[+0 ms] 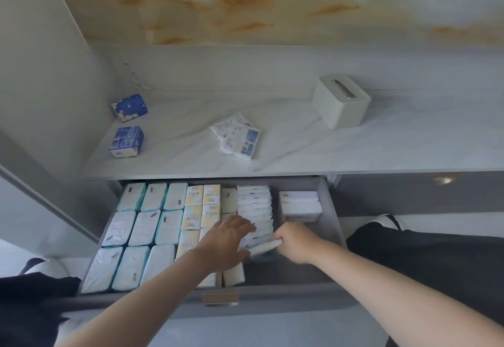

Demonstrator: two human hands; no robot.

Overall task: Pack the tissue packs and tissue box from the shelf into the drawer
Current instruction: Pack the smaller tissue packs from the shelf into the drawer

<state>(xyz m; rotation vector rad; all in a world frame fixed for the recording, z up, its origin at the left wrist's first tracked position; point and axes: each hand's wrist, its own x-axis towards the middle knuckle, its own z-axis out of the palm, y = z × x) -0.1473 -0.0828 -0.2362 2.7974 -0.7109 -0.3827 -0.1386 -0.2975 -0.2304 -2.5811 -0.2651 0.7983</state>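
**A:** What is the right grip [294, 243] doing?

**B:** It pinches a slim white pack [263, 247] by one end, fingers curled round it, low inside the open drawer [272, 307]. The pack is blurred, so I cannot read any print on it.

**A:** And the left grip [226, 240]?

**B:** Released, with the fingers straight, lying just left of the right grip. Its fingertips touch the row of slim packs [255, 205] that runs away beyond both grips. Its palm lies over the yellow packs [202, 206].

**A:** What else is in the drawer?

**B:** Left of the left grip, white and teal packs [141, 226] stand in three rows. Beyond the right grip, by the drawer's right wall, a few white packs [300, 206] are stacked.

**A:** And on the shelf [313, 153]?

**B:** It lies above and beyond both grips. The tissue box [341, 104] stands beyond the right grip and a little to its right. A loose pile of flat white packs [237, 136] lies straight beyond the left grip. Far to the left of that grip are the nearer blue pack [126, 141] and the farther blue pack [130, 107], close together and well apart from the pile.
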